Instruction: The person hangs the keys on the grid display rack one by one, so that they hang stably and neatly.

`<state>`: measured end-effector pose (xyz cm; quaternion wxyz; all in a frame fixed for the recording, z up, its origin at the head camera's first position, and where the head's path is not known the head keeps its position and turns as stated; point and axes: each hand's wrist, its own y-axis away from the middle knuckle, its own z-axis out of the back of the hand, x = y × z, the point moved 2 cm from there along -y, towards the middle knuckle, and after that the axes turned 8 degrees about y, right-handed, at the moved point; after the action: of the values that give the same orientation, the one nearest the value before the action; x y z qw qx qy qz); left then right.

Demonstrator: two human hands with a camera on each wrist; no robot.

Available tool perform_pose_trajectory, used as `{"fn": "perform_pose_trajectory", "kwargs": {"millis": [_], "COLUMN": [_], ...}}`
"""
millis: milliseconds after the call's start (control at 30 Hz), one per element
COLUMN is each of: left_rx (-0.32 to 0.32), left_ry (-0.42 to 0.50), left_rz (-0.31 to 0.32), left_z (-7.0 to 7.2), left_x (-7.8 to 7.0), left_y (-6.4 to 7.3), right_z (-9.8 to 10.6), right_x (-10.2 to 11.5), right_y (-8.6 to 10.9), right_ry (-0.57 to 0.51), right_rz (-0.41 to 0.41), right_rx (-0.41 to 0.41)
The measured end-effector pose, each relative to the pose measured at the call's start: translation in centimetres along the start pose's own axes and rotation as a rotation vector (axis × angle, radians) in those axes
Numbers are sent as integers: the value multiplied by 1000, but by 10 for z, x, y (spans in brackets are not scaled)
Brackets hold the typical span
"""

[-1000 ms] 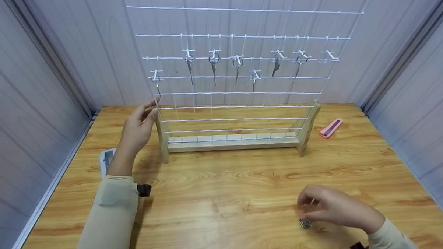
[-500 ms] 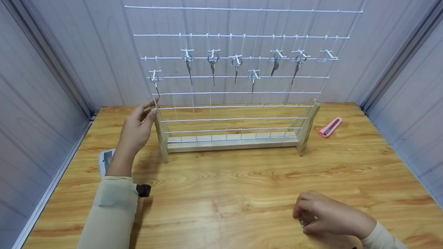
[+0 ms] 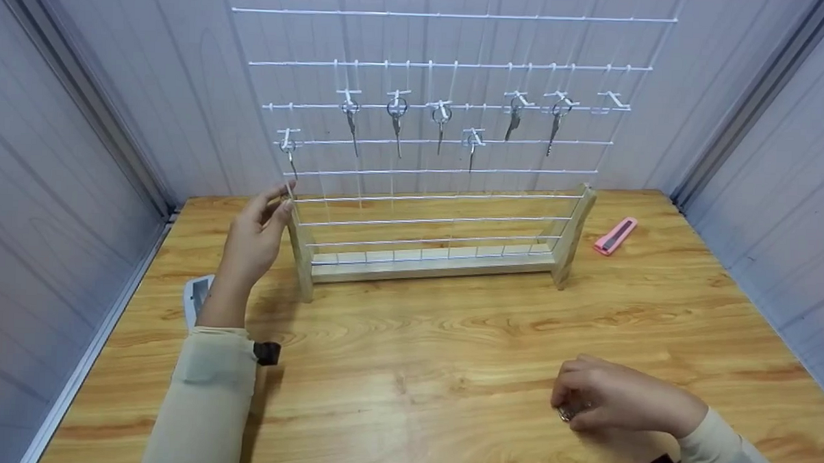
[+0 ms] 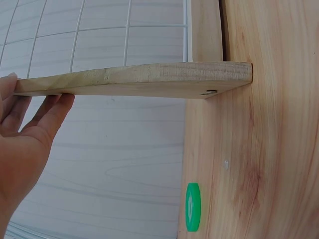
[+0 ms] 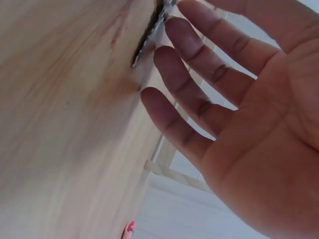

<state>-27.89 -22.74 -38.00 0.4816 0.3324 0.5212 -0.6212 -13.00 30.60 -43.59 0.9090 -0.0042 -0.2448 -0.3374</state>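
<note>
A white wire grid rack [image 3: 433, 224] with wooden feet stands on the table. My left hand [image 3: 254, 236] grips its left wooden side post [image 4: 149, 74], thumb and fingers on opposite faces in the left wrist view. Several keys, one of them this key [image 3: 397, 125], hang by rings from hooks on the grid. Low over the table at the right, my right hand [image 3: 622, 396] pinches a small metal key [image 3: 564, 413]. Its notched edge shows by the fingertips in the right wrist view, while thumb and fingers partly hide it in the head view.
A bare white hook [image 3: 614, 101] is at the grid's upper right. Right of the rack lies a pink-cased tool [image 3: 616, 236]. A pale grey object [image 3: 194, 299] sits partly behind the left forearm. The left wrist view shows a green ring [image 4: 193, 206] on the table.
My right hand has lowered and closed its thumb and fingers around the metal key lying on the table. My left hand keeps its grip on the rack.
</note>
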Motion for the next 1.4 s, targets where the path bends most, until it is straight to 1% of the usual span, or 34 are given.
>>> {"fn": "perform_pose_trajectory", "kwargs": {"millis": [133,267,367,533,767,1000,1267,1400], "left_rx": [-1,1,1,0,0,-7,-7,-3], "left_ry": [1,5,5,2,-2,-3,-2,-11], "left_rz": [8,16,12,1,-11,-4,-6,3], "left_z": [0,0,0,0,-1,-1,0,-1], "left_x": [-1,-1,-1,-1,-1,0,0,-1], "left_y": [0,0,0,0,0,0,0,1], "right_z": [-1,-2,-3,-4,-6,-9,-10,-10], "right_x": [-2,-3,-2,-1,-2,1,5,7], "right_y": [-3,-6,-8,-10,-10,-10,-11,-12], "right_ry": [-36,-90,-110,-115,-119,-64,-72,-95], "right_rz": [-30,-103,-140,-164,-149,-120,-84,-83], "right_rx": [0,31,45,38,26,-8,-19,-12]}}
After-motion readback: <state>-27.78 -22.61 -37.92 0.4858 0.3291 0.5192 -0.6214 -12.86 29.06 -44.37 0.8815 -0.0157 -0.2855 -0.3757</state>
